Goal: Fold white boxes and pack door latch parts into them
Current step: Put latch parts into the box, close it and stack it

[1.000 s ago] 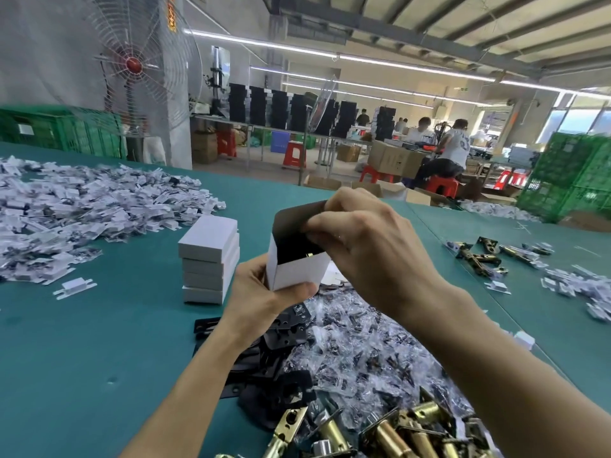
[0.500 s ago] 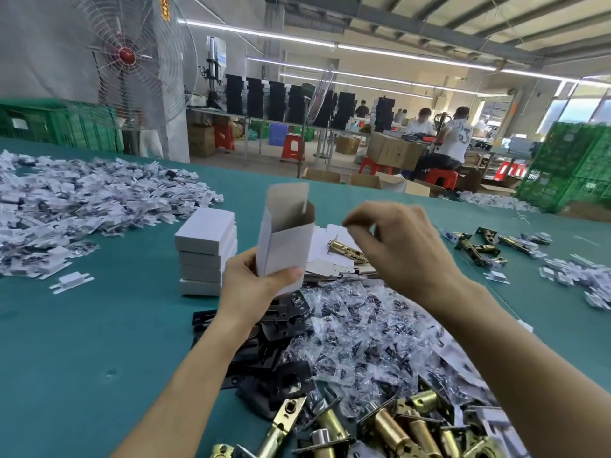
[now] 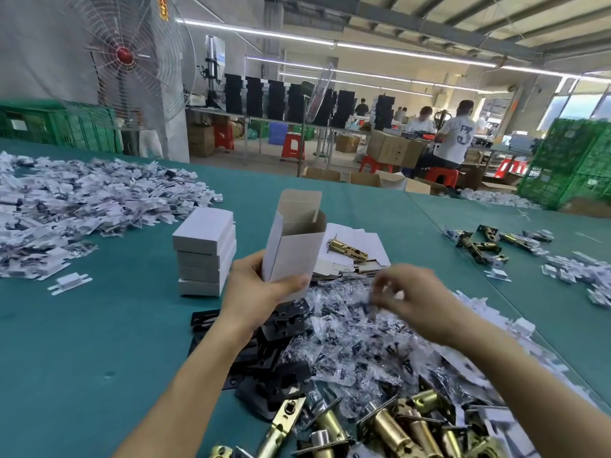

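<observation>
Gripping the lower end of a white box, the left hand keeps it upright above the green bench, thumb laid across the front face. The top of the box is open, its lid flap standing up at the far side. The right hand hangs to the right of the box, apart from it, over a heap of clear bags with small dark pieces inside. It is smeared by motion, so whether its fingers hold anything cannot be told. The two hands do not touch.

Just left of the held box stands a stack of closed boxes. Beyond the box, flat box blanks lie on the bench with a single brass latch resting on them. Black plates lie under and near the left wrist, and a cluster of brass latch bodies fills the near edge. A wide spread of white parts covers the far left of the bench, and more latches lie far right.
</observation>
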Motion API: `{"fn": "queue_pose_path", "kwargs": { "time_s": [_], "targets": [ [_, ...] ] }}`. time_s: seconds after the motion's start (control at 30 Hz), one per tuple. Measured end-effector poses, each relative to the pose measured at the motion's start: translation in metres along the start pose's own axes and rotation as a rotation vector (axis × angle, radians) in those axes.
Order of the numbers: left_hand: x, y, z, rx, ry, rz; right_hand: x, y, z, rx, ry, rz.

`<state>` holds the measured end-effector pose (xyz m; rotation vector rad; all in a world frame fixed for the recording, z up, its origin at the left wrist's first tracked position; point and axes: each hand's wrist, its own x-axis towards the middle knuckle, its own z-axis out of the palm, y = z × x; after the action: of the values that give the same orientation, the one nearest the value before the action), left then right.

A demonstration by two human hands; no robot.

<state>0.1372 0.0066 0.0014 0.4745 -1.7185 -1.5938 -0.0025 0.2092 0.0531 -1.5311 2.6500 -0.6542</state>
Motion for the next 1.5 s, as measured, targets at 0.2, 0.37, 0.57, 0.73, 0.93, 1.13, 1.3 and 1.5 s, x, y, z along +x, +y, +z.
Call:
{"fn": "queue_pose_path", "kwargs": {
  "time_s": [0.2,0.37,0.57,0.73,0.93,1.13,1.3,1.5],
  "targets": [
    [-0.006,0.004,0.002,-0.054,-0.17,0.016,0.008,-0.058,-0.044,0.628,0.427,-0.245],
    [-0.012,0.009,0.007,-0.114,-0.335,0.045,0.016,-0.086,-0.035,0.221,0.46,-0.391],
    [-0.011,0.012,0.008,-0.142,-0.338,0.065,0.017,-0.084,-0.029,0.073,0.444,-0.409],
    [-0.012,0.011,0.007,-0.135,-0.332,0.037,0.021,-0.082,-0.039,0.097,0.322,-0.34],
    [-0.013,0.007,0.007,-0.1,-0.349,-0.025,0.021,-0.086,-0.048,-0.15,0.072,-0.227],
    [-0.014,0.009,0.011,-0.108,-0.362,-0.016,0.023,-0.077,-0.046,-0.087,0.109,-0.228],
    [-0.015,0.014,0.01,-0.12,-0.343,0.0,0.023,-0.073,-0.034,0.286,0.396,-0.326],
    [-0.016,0.014,0.009,-0.111,-0.326,-0.009,0.023,-0.07,-0.034,0.108,0.262,-0.308]
  ]
}}
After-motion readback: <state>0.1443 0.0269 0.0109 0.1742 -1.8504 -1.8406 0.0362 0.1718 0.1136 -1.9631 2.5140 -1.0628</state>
